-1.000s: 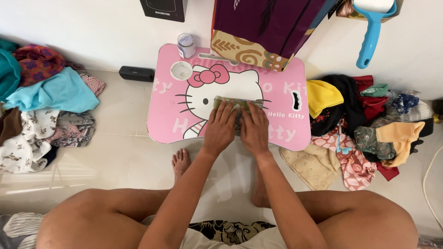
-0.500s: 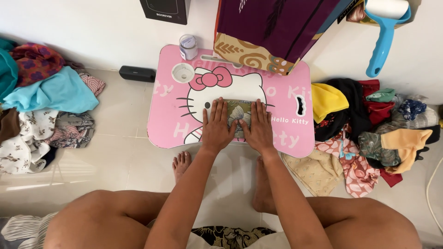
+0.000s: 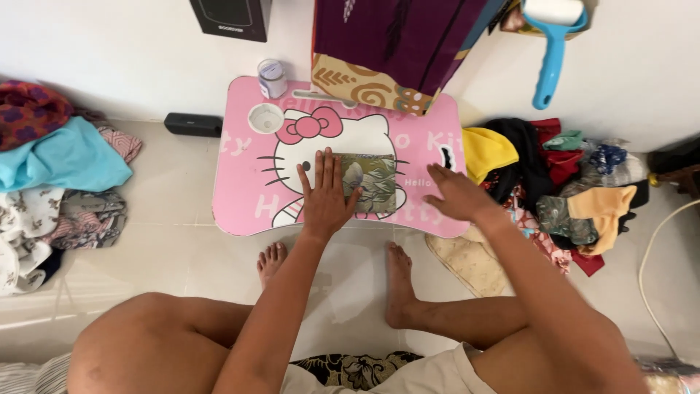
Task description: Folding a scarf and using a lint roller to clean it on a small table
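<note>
A small folded cloth (image 3: 373, 182) with a green and grey leaf print lies in the middle of a pink lap table (image 3: 240, 190) that bears a cartoon cat picture. My left hand (image 3: 324, 193) lies flat with fingers spread on the cloth's left part. My right hand (image 3: 456, 193) is off the cloth, hovering open over the table's right side, fingers apart and empty. My bare legs and feet are on the floor in front of the table.
A small jar (image 3: 272, 77) and a round cup recess (image 3: 265, 117) are at the table's back left. Piles of clothes lie left (image 3: 58, 168) and right (image 3: 561, 182). A purple patterned fabric (image 3: 394, 44) hangs behind. A blue lint roller (image 3: 550, 44) hangs on the wall.
Both hands were pressing on the folded cloth. My right hand has lifted off and moved right, toward the pile of clothes; my left hand stays on the cloth.
</note>
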